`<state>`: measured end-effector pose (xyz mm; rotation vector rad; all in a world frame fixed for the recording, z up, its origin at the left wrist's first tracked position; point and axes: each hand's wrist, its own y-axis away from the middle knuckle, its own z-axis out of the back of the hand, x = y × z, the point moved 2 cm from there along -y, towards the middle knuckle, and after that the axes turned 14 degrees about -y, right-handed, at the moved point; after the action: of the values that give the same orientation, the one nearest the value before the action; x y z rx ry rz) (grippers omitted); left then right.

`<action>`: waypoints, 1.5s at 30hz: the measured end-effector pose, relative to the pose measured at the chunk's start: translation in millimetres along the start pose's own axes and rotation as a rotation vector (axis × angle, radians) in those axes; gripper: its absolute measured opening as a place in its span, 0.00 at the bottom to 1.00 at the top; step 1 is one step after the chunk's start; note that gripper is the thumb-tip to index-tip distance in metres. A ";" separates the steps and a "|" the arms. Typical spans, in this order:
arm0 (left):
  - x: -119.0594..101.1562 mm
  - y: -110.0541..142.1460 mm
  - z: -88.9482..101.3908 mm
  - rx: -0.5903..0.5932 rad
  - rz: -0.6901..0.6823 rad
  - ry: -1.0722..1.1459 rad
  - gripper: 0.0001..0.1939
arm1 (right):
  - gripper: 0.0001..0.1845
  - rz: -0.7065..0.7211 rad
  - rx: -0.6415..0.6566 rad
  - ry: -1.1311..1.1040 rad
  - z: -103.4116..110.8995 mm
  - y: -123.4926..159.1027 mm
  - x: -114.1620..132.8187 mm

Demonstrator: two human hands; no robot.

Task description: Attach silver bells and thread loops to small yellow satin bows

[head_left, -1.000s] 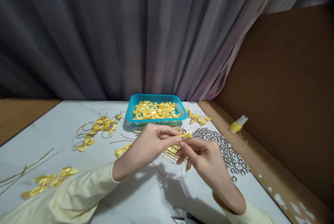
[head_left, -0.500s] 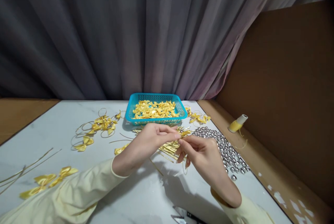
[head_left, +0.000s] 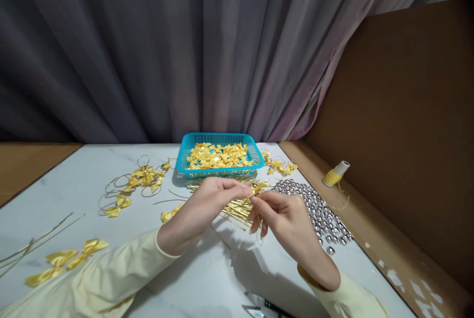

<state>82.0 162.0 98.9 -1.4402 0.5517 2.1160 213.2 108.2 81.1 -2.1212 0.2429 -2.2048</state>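
Observation:
My left hand (head_left: 218,203) is closed, its thumb and fingers pinching a small yellow ribbon bow (head_left: 261,187) above the middle of the table. My right hand (head_left: 283,214) meets it from the right, thumb and forefinger pressed together at the bow's lower edge. A thin gold cord hangs in a loop under the right fingers; its upper end is hidden by them. Beneath both hands lies a bundle of gold cords (head_left: 239,209). Silver bells or beads (head_left: 314,209) are spread just right of my right hand.
Behind the hands stands a blue basket (head_left: 181,166) of yellow bows. Looped cords with bows (head_left: 144,177) lie left. Loose bows (head_left: 61,258) and cords are near my left sleeve. A yellow thread spool (head_left: 333,177) is at right, and a dark-handled tool (head_left: 264,303) at the front edge.
The view shifts slightly. Both hands stay together at the bow, and more of its yellow ribbon shows between the fingertips.

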 end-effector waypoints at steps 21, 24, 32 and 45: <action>5.9 -3.6 -6.7 -0.216 -0.042 -0.021 0.08 | 0.19 -0.027 0.049 0.015 -2.9 -2.3 -5.5; 5.3 -3.8 -5.6 -0.281 -0.014 -0.093 0.09 | 0.15 -0.027 0.083 0.038 0.0 0.3 -1.9; 12.5 -6.8 -1.4 -0.451 -0.170 -0.447 0.09 | 0.16 0.176 -0.182 0.041 26.5 -3.7 13.4; 16.7 -8.7 -0.4 -0.734 -0.812 -0.922 0.04 | 0.13 -0.294 0.260 -0.235 26.8 -20.5 -7.5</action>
<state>82.7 171.7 82.8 -0.5937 -1.0556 1.9949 241.4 128.0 78.0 -2.3545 -0.3711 -1.9569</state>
